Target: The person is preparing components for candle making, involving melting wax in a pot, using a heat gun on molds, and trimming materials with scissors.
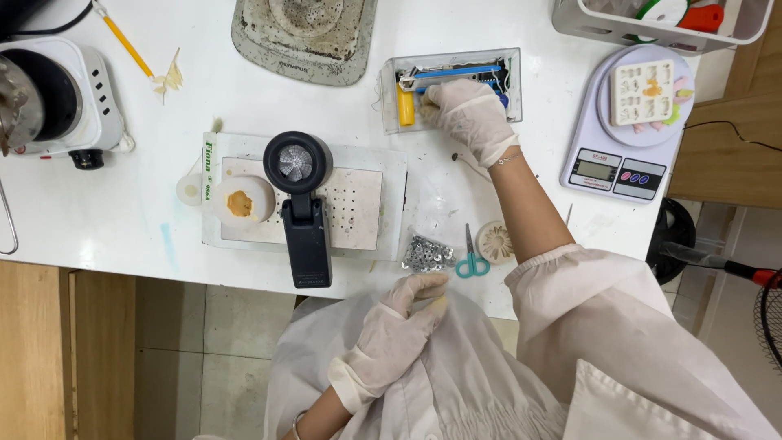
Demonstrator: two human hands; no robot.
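Observation:
My right hand (468, 116), in a white glove, reaches into a clear plastic tool box (389, 90) at the back of the white table, its fingers among blue and yellow tools (405, 106); whether it grips one is hidden. My left hand (399, 322), also gloved, rests near my lap at the table's front edge, pinching a small pale yellow piece (441, 303). Just beyond it lie a pile of small metal bits (428, 253) and small teal scissors (471, 259).
A black magnifier (300, 200) stands on a white perforated board (358, 208), next to a white round mould with tan filling (241, 201). A digital scale (615, 167) carries a white tray. A hot plate (57, 94) sits far left, a basket (586, 20) far right.

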